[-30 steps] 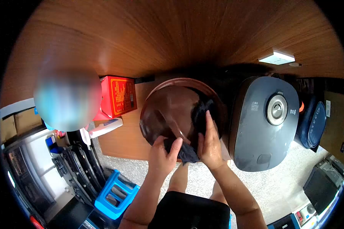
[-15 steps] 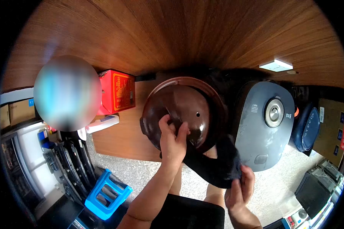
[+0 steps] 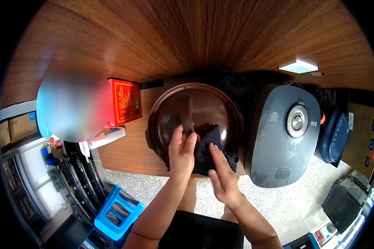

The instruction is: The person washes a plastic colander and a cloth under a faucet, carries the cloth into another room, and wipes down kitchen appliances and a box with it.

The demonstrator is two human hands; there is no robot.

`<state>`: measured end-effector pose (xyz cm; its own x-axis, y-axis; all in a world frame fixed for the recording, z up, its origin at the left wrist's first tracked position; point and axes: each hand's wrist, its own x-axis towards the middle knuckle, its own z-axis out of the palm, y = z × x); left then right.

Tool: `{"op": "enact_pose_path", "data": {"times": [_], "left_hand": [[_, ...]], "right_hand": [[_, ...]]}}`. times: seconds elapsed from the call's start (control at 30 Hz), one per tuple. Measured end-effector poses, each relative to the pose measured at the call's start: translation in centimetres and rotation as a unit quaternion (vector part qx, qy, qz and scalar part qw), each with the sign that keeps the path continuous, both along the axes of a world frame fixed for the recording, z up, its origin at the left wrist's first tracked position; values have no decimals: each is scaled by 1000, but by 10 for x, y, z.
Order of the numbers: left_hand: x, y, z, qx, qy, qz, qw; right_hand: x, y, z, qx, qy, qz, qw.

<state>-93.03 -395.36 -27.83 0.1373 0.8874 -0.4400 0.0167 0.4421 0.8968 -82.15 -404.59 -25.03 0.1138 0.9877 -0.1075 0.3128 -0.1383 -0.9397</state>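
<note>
A glossy brown pot (image 3: 153, 137) stands on the wooden surface, its matching brown lid (image 3: 210, 103) lying level on top. My left hand (image 3: 180, 151) is closed around the near end of the lid's raised handle (image 3: 186, 110). A crumpled black cloth (image 3: 204, 153) covers the lid's lower right part and hangs over the pot's near rim. My right hand (image 3: 225, 174) holds this cloth against the lid, its fingers pressed onto the fabric and the thumb nearer to me. The fingertips on the cloth are partly hidden in its folds.
A grey rice cooker (image 3: 274, 137) stands close to the pot's right. Left of the pot are a red box (image 3: 127, 101), a white bottle (image 3: 108, 137) and a blurred round shape. A blue plastic stool (image 3: 118, 213) is on the floor at lower left. A wood panel (image 3: 187, 41) rises behind.
The lid, tilted and off-centre before, now lies level on the pot. My right hand has moved left from beside the rice cooker, bringing the black cloth onto the lid. My left hand stays at the handle.
</note>
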Motion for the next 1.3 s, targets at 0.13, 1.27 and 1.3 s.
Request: {"op": "enact_pose_path", "data": {"times": [0.13, 1.27, 1.3], "left_hand": [[-10, 10, 2, -61, -81, -28, 994], [-20, 7, 24, -15, 90, -91, 992], [-25, -4, 24, 20, 118, -84, 989]], "right_hand": [[3, 28, -18, -6, -162, 24, 987], [-20, -49, -60, 150, -259, -93, 950], [-19, -49, -44, 139, -237, -103, 956]]}}
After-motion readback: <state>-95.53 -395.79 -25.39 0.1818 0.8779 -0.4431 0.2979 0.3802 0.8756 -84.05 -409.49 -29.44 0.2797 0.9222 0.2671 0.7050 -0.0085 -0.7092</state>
